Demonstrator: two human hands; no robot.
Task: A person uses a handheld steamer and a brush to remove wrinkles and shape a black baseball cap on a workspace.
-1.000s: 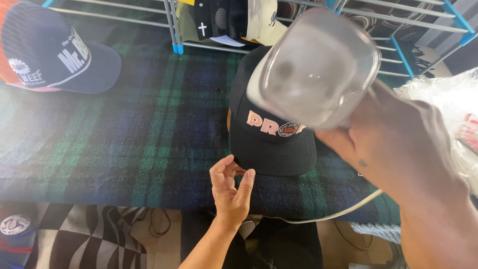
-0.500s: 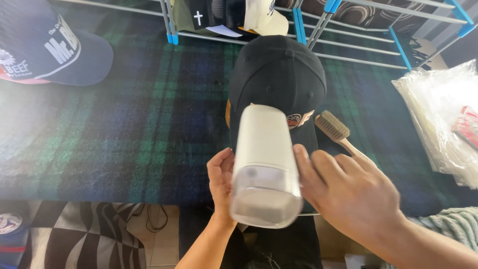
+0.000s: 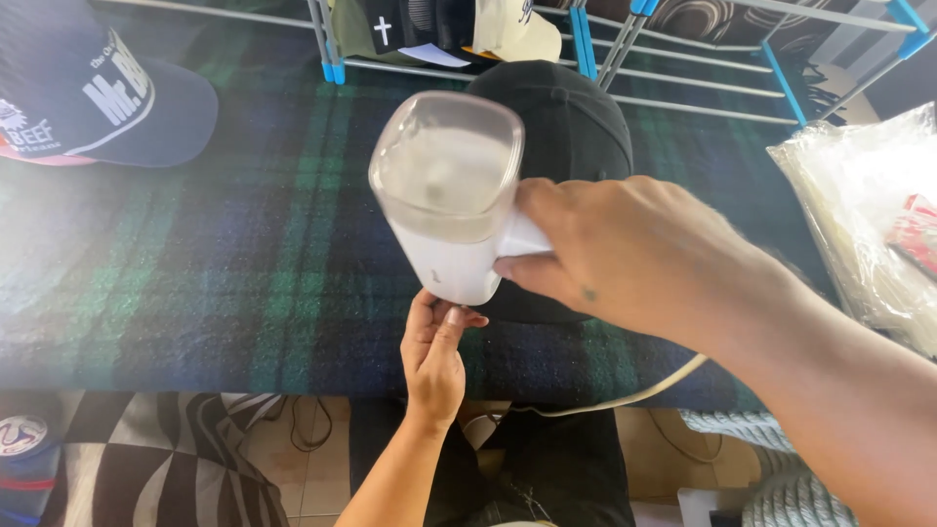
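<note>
While the right hand (image 3: 625, 249) grips a white handheld appliance (image 3: 451, 195) over the black cap (image 3: 576, 127), the left hand (image 3: 434, 356) pinches the cap's brim. Both rest over a plaid-covered counter (image 3: 195, 273).

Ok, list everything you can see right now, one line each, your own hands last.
black cap: one, black, on the plaid cloth, centre
handheld appliance: one, white with clear top, over the black cap
cord: one, white, off the table's front edge
navy cap: one, navy, top left
plaid cloth: one, green and blue, covering the table
rack: one, grey tubes with blue joints, behind, caps on it
plastic bags: clear, right edge
left hand: at the black cap's brim
right hand: grip on the handheld appliance
</note>
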